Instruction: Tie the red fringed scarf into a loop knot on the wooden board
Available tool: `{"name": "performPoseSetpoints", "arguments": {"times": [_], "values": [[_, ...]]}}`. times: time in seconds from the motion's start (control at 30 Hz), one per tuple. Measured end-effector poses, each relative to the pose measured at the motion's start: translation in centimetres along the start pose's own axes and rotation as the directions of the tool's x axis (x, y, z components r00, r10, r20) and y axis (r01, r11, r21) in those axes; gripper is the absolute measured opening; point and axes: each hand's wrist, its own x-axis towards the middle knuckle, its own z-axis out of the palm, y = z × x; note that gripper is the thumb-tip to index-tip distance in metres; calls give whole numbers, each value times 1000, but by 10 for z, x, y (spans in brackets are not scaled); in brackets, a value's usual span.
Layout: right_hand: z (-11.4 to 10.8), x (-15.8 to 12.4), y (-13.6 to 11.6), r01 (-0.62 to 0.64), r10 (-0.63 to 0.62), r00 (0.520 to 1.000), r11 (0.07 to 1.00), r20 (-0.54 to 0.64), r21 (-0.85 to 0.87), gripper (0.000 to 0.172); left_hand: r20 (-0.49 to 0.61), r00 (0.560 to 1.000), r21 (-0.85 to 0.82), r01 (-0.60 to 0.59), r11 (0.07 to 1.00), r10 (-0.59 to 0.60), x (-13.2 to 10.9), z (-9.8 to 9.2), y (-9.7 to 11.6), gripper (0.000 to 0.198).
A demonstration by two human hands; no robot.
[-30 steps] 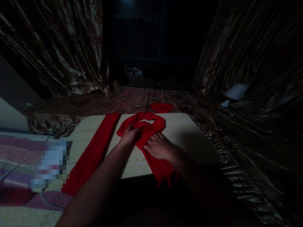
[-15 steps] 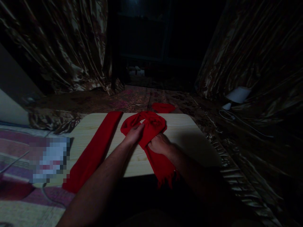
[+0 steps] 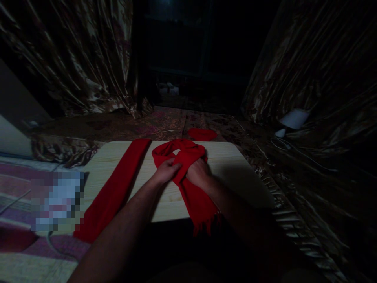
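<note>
A red scarf (image 3: 193, 155) lies looped on the pale wooden table (image 3: 235, 157), one part crossing over the other. Its fringed end hangs over the table's near edge. My left hand (image 3: 167, 171) pinches the left side of the crossing band, thumb on top. Tucked under the right side of the loop is my right hand (image 3: 198, 173); its fingers are hidden by the cloth. A second red scarf (image 3: 118, 186), folded into a long flat strip, lies left of my left arm and hangs over the near edge.
Beyond the far table edge lies another red cloth (image 3: 202, 134). A white lamp (image 3: 294, 118) with a cord stands on the right. To the left are a blurred-out object (image 3: 60, 200) with a cable and a striped cover (image 3: 14, 182). Curtains (image 3: 100, 59) hang on both sides.
My right hand has slid farther up under the scarf's loop. My left hand has shifted slightly down, and the scarf's opening has narrowed a little.
</note>
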Motion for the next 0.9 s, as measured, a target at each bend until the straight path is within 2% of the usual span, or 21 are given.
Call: {"name": "performPoseSetpoints", "arguments": {"times": [0.1, 0.23, 0.4, 0.53, 0.6, 0.67, 0.7, 0.77, 0.83, 0.9], "values": [[-4, -5, 5, 15, -20, 998, 996, -51, -93, 40, -125, 992, -22, -24, 999, 21, 3, 0, -1, 27], [-12, -16, 15, 64, -80, 993, 982, -81, -180, 30, -249, 968, -103, -15, 995, -11, 3, 1, 4, 26], [-24, -33, 26, 59, -81, 986, 987, -144, -148, 40, -332, 943, -110, -39, 993, 1, 2, 3, 7, 26], [-39, -57, 18, 204, -205, 977, 979, -60, -25, 50, -389, 920, -36, -70, 997, 51, 4, 2, 4, 27], [-49, -68, 10, 290, -296, 954, 951, 49, 105, 41, -438, 896, 33, -72, 997, 80, 5, 0, 3, 28], [-56, -74, 5, 309, -358, 922, 910, 147, 276, 27, -505, 854, 112, -75, 991, 122, 6, -3, 3, 27], [-59, -73, 3, 285, -354, 921, 896, 160, 342, 20, -540, 829, 139, -80, 987, 143, 7, -5, 3, 26], [-61, -68, 4, 206, -266, 958, 898, 106, 388, 15, -604, 779, 161, -86, 983, 167, 9, -9, 1, 25], [-59, -58, 7, 121, -142, 989, 922, 31, 367, 13, -655, 737, 168, -72, 983, 166, 11, -13, -1, 26], [-53, -50, 9, 48, -61, 998, 937, 28, 346, 11, -694, 701, 187, -44, 981, 163, 11, -17, -3, 32]]}}
